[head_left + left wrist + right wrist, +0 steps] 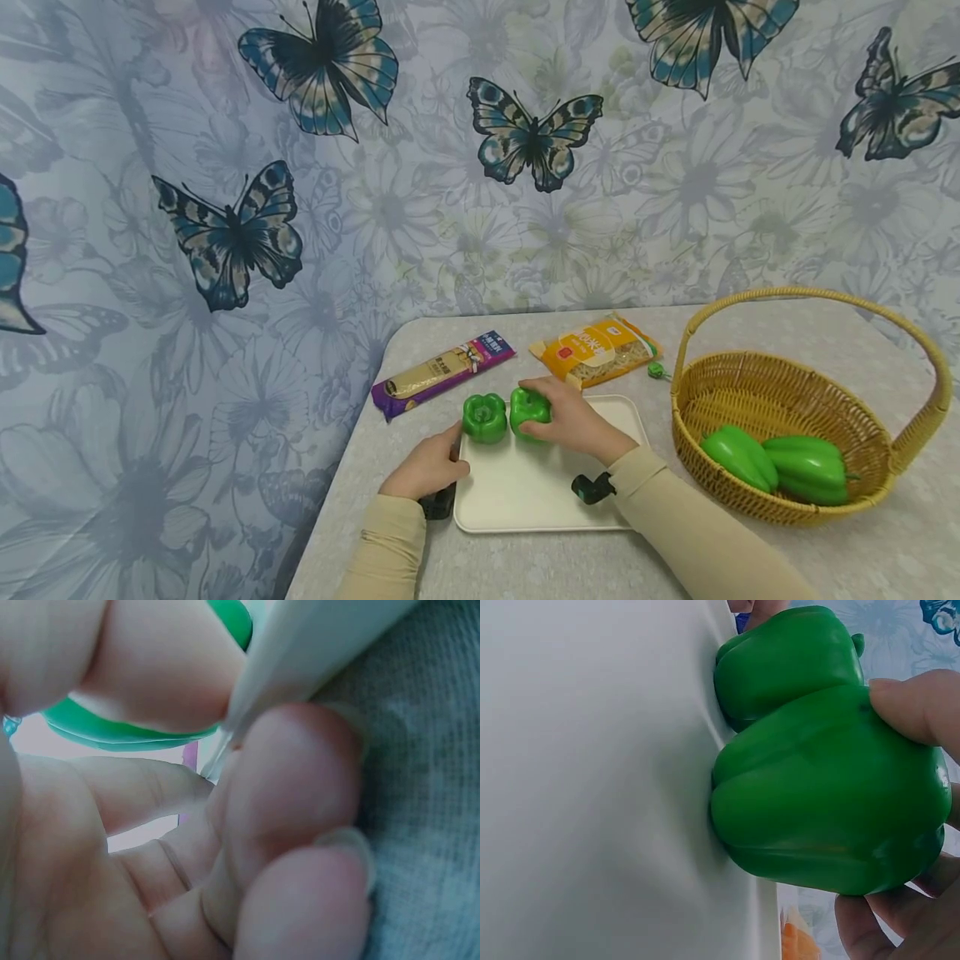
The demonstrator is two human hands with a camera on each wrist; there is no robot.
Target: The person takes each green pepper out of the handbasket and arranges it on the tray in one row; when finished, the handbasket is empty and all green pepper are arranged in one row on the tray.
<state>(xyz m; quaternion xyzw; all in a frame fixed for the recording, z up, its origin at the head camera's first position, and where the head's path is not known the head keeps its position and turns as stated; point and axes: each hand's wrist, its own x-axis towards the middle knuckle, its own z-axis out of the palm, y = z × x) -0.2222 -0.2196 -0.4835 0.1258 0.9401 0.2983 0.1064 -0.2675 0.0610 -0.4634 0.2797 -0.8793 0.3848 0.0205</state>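
Observation:
On the cream tray [517,500] two green peppers stand side by side at its back left. My right hand [573,417] grips the right-hand pepper [528,408], thumb on one side and fingers on the other; the right wrist view shows this held pepper [825,795] against the other pepper [787,664]. The left-hand pepper [484,418] is not gripped. At the tray's left edge, my left hand [426,467] holds the rim, and in the left wrist view its curled fingers [300,787] lie against the tray wall [300,652].
A wicker basket [750,496] with two green peppers [808,468] stands at the right, its handle arching high. Behind the tray lie a purple packet [442,372] and an orange packet [600,350]. A small green item [657,371] lies between the orange packet and the basket.

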